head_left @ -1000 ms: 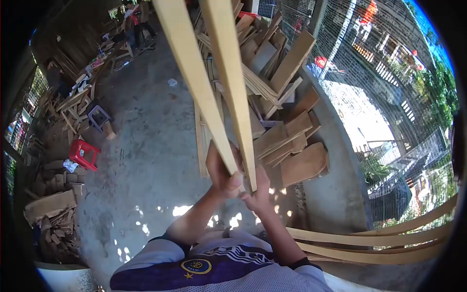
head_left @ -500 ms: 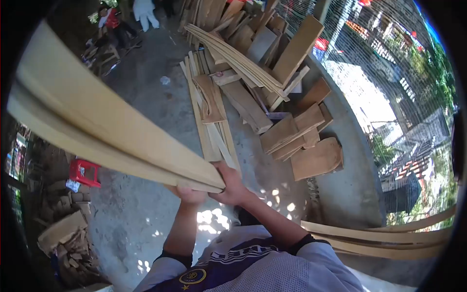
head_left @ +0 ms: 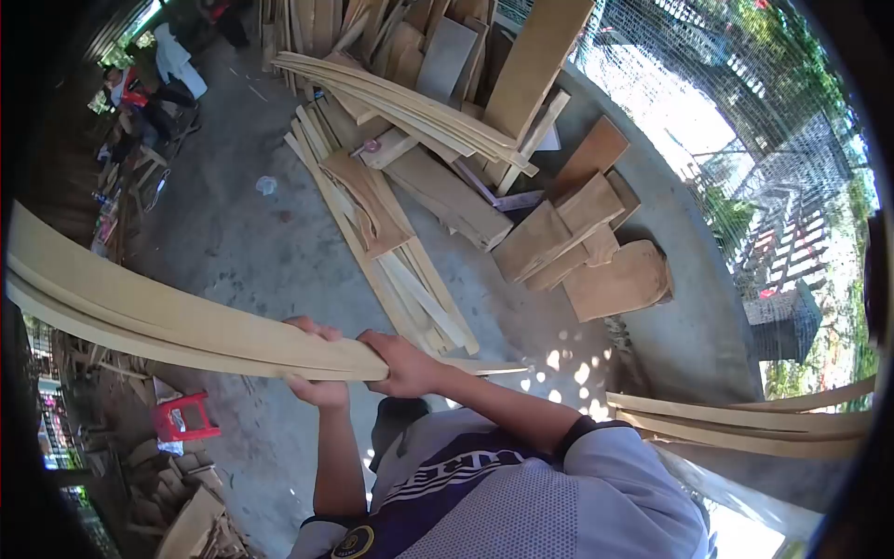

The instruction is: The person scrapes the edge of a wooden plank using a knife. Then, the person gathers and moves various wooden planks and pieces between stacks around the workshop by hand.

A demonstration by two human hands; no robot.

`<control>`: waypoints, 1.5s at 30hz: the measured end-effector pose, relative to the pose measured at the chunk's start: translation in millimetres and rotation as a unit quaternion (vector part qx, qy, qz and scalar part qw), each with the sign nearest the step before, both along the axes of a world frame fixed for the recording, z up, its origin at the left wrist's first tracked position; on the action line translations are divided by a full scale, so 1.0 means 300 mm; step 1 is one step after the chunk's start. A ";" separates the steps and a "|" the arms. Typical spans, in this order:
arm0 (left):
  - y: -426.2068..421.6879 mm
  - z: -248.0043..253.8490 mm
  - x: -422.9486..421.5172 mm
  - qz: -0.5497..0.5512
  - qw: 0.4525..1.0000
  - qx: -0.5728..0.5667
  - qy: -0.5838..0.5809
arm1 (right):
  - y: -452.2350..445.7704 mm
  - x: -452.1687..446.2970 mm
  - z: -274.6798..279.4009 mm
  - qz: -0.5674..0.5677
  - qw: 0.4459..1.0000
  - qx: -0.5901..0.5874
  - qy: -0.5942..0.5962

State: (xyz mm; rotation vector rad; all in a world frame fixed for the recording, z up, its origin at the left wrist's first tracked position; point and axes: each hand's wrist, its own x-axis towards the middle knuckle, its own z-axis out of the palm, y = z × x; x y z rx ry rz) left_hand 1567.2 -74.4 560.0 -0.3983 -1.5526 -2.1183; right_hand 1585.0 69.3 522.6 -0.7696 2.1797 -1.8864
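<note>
A bundle of long pale wooden boards [head_left: 186, 321] runs from the left edge of the view to the middle, lying roughly level in front of my body. My left hand [head_left: 318, 389] is wrapped round it from below, with fingertips showing over the far edge. Closer to the near end, my right hand [head_left: 406, 365] is closed on the same boards. A thin tapering wooden tip [head_left: 498, 368] shows past my right forearm; whether it belongs to the bundle I cannot tell.
On the concrete floor ahead lie long strips [head_left: 358, 252] with a rough-edged plank [head_left: 368, 207] on them. Stacked boards [head_left: 410, 107] lean along the low wall [head_left: 694, 307]. A red stool [head_left: 184, 417] stands left, near wood scraps [head_left: 191, 480]. More boards [head_left: 736, 427] lie right. A person [head_left: 140, 98] is far left.
The bundle has swung down, its far end dropping from the upper left to mid-left. My left hand has moved left, away from my right hand. The view has shifted too.
</note>
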 end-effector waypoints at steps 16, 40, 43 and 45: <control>-0.564 -0.408 -1.208 -0.216 0.929 -0.068 -0.294 | -0.543 -1.006 -0.484 -0.205 0.961 0.174 -0.069; -1.216 -1.246 -2.863 -0.289 0.670 -0.410 -0.547 | -1.037 -2.271 -1.563 -0.426 0.768 0.427 -0.218; -1.265 -1.534 -3.040 -0.275 0.687 -0.456 -0.495 | -1.072 -2.455 -1.784 -0.466 0.732 0.459 -0.190; -1.204 -1.638 -3.189 -0.277 0.638 -0.455 -0.556 | -1.054 -2.572 -1.837 -0.439 0.742 0.434 -0.260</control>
